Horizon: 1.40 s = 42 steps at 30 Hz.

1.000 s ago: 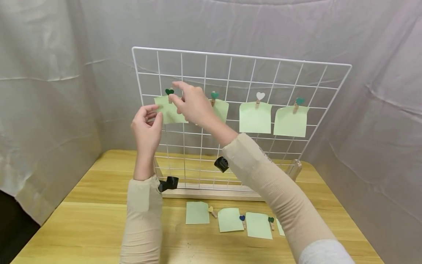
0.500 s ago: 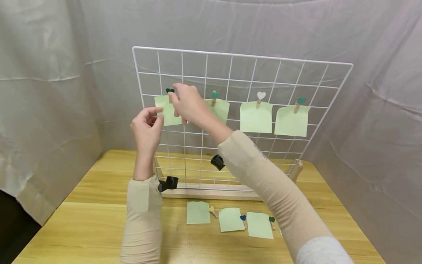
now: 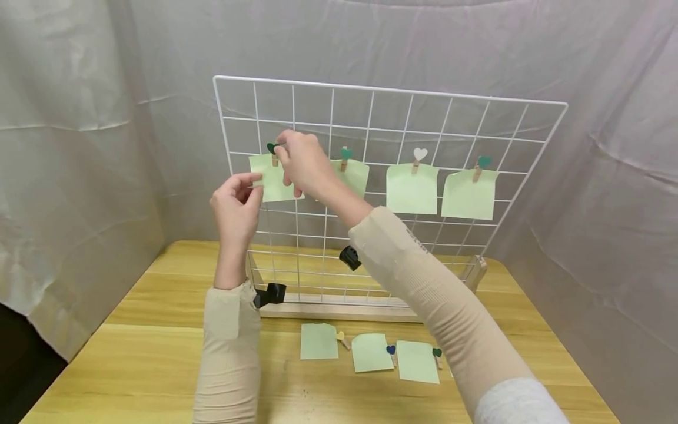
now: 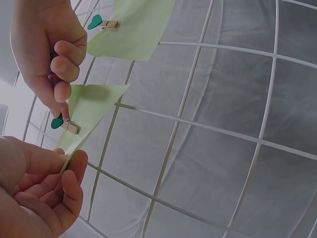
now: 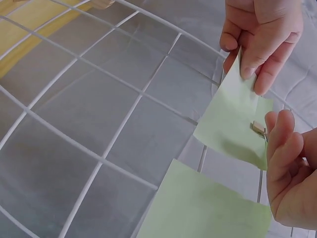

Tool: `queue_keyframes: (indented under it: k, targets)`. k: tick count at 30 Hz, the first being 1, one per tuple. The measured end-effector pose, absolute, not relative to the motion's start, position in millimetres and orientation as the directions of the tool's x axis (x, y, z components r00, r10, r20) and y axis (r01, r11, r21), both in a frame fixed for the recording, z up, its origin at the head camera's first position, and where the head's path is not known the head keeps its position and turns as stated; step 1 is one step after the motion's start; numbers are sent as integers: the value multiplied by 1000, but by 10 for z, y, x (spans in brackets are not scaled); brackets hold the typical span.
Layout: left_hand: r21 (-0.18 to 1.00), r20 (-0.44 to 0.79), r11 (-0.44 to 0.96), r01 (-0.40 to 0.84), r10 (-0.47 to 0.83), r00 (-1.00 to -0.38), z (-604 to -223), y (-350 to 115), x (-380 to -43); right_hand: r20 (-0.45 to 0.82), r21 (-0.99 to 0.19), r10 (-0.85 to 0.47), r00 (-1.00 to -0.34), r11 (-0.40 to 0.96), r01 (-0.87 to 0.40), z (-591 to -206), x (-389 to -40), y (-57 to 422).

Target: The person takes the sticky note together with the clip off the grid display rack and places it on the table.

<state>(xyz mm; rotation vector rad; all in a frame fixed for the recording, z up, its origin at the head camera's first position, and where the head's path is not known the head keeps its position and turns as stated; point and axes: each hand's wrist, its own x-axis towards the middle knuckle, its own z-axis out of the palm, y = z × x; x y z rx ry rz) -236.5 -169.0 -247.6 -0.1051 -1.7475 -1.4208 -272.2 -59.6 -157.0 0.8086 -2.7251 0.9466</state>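
My left hand (image 3: 236, 203) pinches the left edge of a pale green paper note (image 3: 269, 187) at the upper left of the wire grid. On that note's top edge sits a small wooden clothespin (image 4: 70, 126) with a dark green heart (image 4: 57, 121). My right hand (image 3: 307, 164) reaches across from the right and pinches the heart end between thumb and forefinger; its other fingers are bent. In the right wrist view the note bows out from the grid, and the right fingers hide the heart.
The white wire grid (image 3: 392, 128) stands in a wooden base (image 3: 344, 311). Further notes hang to the right, one under a white heart clothespin (image 3: 419, 156). Before the base lie several notes (image 3: 319, 341) with clothespins, including a blue heart one (image 3: 391, 350). Grey cloth (image 3: 159, 47) surrounds the table.
The pinched note's lower edge has dropped slightly. My left fingertips have shifted a little down and right with it, while my right hand has stayed at the clothespin with small shifts.
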Motion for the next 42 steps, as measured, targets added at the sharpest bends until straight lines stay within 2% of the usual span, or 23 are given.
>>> queue_keyframes:
  k: [11, 18, 24, 32, 39, 42]
  targets:
    - [752, 658, 355, 555, -429, -619, -2484, -1680, -2376, 369, -554, -392, -843, 635, -538, -1608, -2727, -650]
    - [735, 677, 358, 576, -426, -600, -2490, -1682, -2382, 426, -532, -396, -814, 617, -579, -1647, -2726, -636]
    - [719, 694, 365, 592, -423, -582, -2501, -1680, -2377, 500, -496, -421, -757, 577, -649, -1710, -2736, -608]
    - [731, 679, 337, 593, -442, -586, -2509, -1678, -2364, 635, -358, -433, -639, 569, -741, -1734, -2699, -598]
    - [729, 682, 334, 598, -441, -584, -2530, -1666, -2312, 705, -312, -394, -590, 575, -757, -1732, -2662, -577]
    - [723, 685, 320, 612, -450, -573, -2537, -1659, -2289, 714, -322, -374, -591, 574, -752, -1709, -2643, -563]
